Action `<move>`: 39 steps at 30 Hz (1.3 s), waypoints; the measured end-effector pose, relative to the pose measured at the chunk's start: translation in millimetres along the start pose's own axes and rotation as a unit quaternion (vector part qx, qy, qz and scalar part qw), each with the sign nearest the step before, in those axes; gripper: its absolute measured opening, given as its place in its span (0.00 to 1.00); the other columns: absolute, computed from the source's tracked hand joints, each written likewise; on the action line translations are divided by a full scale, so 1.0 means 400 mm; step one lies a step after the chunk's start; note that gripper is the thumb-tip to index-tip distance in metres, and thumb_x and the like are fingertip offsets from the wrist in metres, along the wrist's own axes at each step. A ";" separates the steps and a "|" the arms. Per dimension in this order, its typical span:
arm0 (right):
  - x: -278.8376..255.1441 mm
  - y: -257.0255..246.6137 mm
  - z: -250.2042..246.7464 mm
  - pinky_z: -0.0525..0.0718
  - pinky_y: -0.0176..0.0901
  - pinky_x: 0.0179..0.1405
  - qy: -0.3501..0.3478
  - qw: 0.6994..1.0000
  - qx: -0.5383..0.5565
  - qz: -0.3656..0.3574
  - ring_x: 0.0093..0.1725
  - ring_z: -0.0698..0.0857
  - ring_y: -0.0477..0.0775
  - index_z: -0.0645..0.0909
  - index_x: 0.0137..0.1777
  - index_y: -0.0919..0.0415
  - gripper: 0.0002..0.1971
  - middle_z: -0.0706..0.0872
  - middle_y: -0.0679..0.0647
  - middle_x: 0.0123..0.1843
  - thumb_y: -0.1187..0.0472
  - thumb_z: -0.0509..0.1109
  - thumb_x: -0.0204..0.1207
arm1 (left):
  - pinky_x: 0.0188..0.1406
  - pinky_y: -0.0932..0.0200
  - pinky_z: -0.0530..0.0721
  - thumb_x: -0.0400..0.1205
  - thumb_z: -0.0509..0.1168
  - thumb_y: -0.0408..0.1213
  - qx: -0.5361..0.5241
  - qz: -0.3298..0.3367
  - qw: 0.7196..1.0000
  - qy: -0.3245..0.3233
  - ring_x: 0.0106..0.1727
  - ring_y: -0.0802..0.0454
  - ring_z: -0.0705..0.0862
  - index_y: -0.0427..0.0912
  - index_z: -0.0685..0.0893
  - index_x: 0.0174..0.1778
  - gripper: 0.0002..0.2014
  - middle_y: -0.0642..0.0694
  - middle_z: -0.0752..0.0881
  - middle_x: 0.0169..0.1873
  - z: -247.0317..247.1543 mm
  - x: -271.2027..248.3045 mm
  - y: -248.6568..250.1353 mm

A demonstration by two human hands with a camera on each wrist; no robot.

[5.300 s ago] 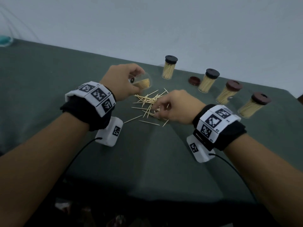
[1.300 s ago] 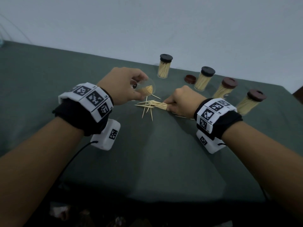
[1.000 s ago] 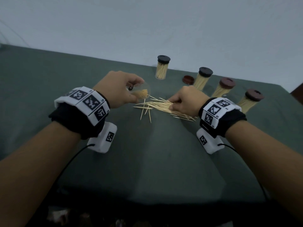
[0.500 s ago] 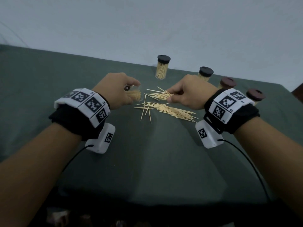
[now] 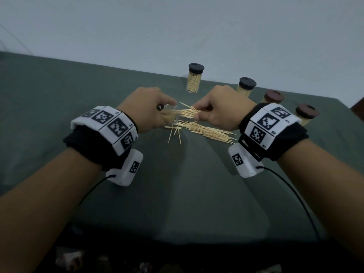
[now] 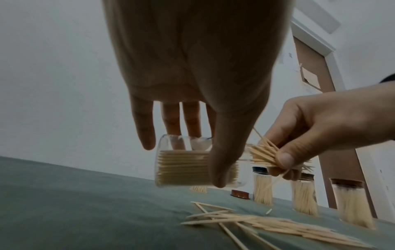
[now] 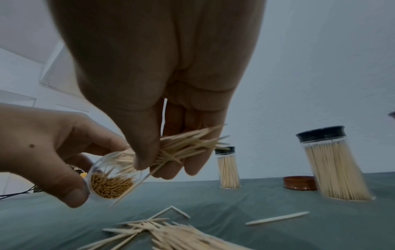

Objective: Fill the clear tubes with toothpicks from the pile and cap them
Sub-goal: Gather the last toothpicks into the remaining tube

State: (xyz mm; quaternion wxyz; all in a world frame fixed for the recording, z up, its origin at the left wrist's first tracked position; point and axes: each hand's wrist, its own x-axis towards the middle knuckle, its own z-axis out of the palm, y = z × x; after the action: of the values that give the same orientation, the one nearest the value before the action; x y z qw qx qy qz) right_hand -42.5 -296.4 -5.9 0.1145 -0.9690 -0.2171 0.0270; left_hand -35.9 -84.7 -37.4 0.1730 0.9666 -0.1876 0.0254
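Left hand [image 5: 149, 109] fingers around unlabelled clear tube [image 6: 192, 162]; right hand [image 5: 218, 109] fingers pinching toothpicks [image 7: 188, 145].

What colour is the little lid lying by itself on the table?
The loose cap is reddish brown, resting open side up on the green cloth. The right wrist view shows it best.

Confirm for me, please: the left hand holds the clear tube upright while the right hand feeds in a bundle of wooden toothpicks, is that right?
Nearly: the clear tube lies on its side in the left hand, as the left wrist view shows. The right hand does feed in the bundle of wooden toothpicks.
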 end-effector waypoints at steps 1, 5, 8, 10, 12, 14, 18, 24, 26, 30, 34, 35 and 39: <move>0.000 -0.001 -0.001 0.73 0.36 0.35 0.001 1.000 -0.001 -0.001 0.32 0.78 0.41 0.90 0.55 0.44 0.08 0.83 0.44 0.29 0.52 0.72 0.79 | 0.58 0.55 0.76 0.76 0.75 0.47 -0.004 -0.001 1.000 -0.001 0.59 0.51 0.79 0.58 0.80 0.72 0.27 0.50 0.81 0.58 -0.002 -0.001 0.001; 0.000 -0.004 0.012 0.76 0.35 0.33 0.014 1.000 -0.002 -0.012 0.32 0.80 0.46 0.90 0.52 0.46 0.07 0.84 0.46 0.29 0.54 0.70 0.80 | 0.60 0.55 0.76 0.75 0.74 0.52 -0.038 0.003 0.999 0.007 0.59 0.49 0.81 0.55 0.81 0.71 0.27 0.48 0.83 0.57 -0.008 -0.007 0.016; 0.007 0.000 0.030 0.81 0.45 0.41 0.037 0.999 -0.015 -0.025 0.38 0.83 0.56 0.88 0.47 0.61 0.11 0.87 0.57 0.35 0.55 0.67 0.81 | 0.59 0.59 0.76 0.74 0.73 0.55 -0.070 -0.004 0.997 0.014 0.59 0.50 0.83 0.55 0.82 0.70 0.27 0.49 0.86 0.56 -0.013 -0.010 0.022; 0.011 0.003 0.037 0.82 0.50 0.47 0.045 0.998 -0.020 -0.027 0.42 0.85 0.59 0.86 0.49 0.65 0.13 0.89 0.61 0.40 0.55 0.66 0.82 | 0.59 0.60 0.75 0.74 0.74 0.55 -0.078 -0.015 0.997 0.015 0.60 0.51 0.83 0.55 0.82 0.70 0.27 0.49 0.86 0.57 -0.017 -0.011 0.018; 0.013 0.003 0.039 0.82 0.52 0.52 0.042 0.998 -0.036 -0.028 0.46 0.86 0.59 0.87 0.51 0.64 0.12 0.90 0.60 0.44 0.56 0.66 0.82 | 0.58 0.62 0.74 0.73 0.75 0.54 -0.077 -0.023 0.997 0.016 0.60 0.51 0.83 0.55 0.82 0.70 0.28 0.49 0.86 0.58 -0.021 -0.011 0.011; 0.012 0.000 0.039 0.81 0.51 0.54 0.036 0.998 -0.047 -0.029 0.49 0.86 0.58 0.88 0.52 0.62 0.12 0.90 0.58 0.47 0.57 0.65 0.83 | 0.59 0.61 0.74 0.73 0.75 0.53 -0.071 -0.028 0.997 0.017 0.61 0.51 0.83 0.55 0.82 0.70 0.28 0.49 0.86 0.60 -0.023 -0.011 0.007; 0.009 -0.005 0.044 0.82 0.50 0.54 0.029 0.997 -0.059 -0.026 0.50 0.85 0.58 0.88 0.51 0.62 0.11 0.89 0.58 0.48 0.61 0.63 0.83 | 0.62 0.58 0.75 0.73 0.76 0.52 -0.058 -0.026 0.998 0.017 0.62 0.49 0.82 0.55 0.81 0.71 0.28 0.47 0.85 0.61 -0.022 -0.011 0.009; 0.007 -0.026 0.030 0.71 0.41 0.39 0.016 0.992 -0.118 -0.036 0.34 0.74 0.52 0.82 0.40 0.61 0.11 0.77 0.52 0.31 0.65 0.61 0.82 | 0.62 0.51 0.78 0.75 0.75 0.49 -0.013 -0.009 1.000 0.010 0.60 0.47 0.80 0.55 0.82 0.70 0.26 0.47 0.83 0.59 -0.001 -0.004 0.016; 0.006 -0.036 0.027 0.69 0.40 0.37 0.023 0.993 -0.113 -0.040 0.32 0.73 0.50 0.81 0.37 0.61 0.12 0.75 0.50 0.28 0.66 0.62 0.81 | 0.62 0.49 0.79 0.75 0.75 0.49 -0.007 -0.009 1.000 0.006 0.59 0.47 0.80 0.56 0.82 0.70 0.26 0.48 0.83 0.57 0.004 -0.003 0.018; 0.003 -0.038 0.028 0.69 0.38 0.38 0.039 0.996 -0.076 -0.038 0.36 0.76 0.50 0.85 0.41 0.61 0.11 0.80 0.51 0.32 0.66 0.63 0.80 | 0.57 0.58 0.75 0.75 0.73 0.53 -0.024 -0.011 0.999 0.021 0.56 0.50 0.80 0.54 0.82 0.70 0.26 0.49 0.83 0.54 -0.001 -0.004 0.015; 0.007 -0.038 0.037 0.68 0.38 0.37 0.022 0.996 -0.082 -0.026 0.29 0.72 0.44 0.78 0.33 0.57 0.13 0.74 0.47 0.27 0.68 0.63 0.79 | 0.62 0.54 0.77 0.74 0.74 0.53 -0.036 -0.019 0.999 0.024 0.59 0.48 0.82 0.55 0.82 0.70 0.27 0.46 0.84 0.57 -0.008 -0.008 0.017; 0.009 -0.037 0.040 0.68 0.39 0.37 0.017 0.996 -0.085 -0.019 0.29 0.71 0.45 0.77 0.32 0.57 0.14 0.73 0.47 0.26 0.69 0.62 0.79 | 0.62 0.54 0.77 0.74 0.74 0.53 -0.035 -0.017 0.999 0.021 0.60 0.48 0.82 0.55 0.82 0.70 0.27 0.46 0.84 0.58 -0.008 -0.009 0.019; 0.014 -0.028 0.049 0.69 0.40 0.37 0.008 0.996 -0.089 0.000 0.30 0.71 0.47 0.72 0.28 0.54 0.17 0.72 0.48 0.27 0.69 0.61 0.78 | 0.59 0.58 0.74 0.75 0.73 0.53 -0.027 -0.005 0.999 0.016 0.60 0.49 0.82 0.54 0.81 0.71 0.27 0.47 0.85 0.59 -0.009 -0.009 0.025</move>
State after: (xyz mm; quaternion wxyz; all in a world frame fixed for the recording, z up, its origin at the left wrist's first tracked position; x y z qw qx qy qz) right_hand -43.9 -280.1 -22.3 0.0295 -0.9757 -0.2173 -0.0003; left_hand -42.7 -90.8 -31.3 0.2024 0.9619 -0.1805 0.0347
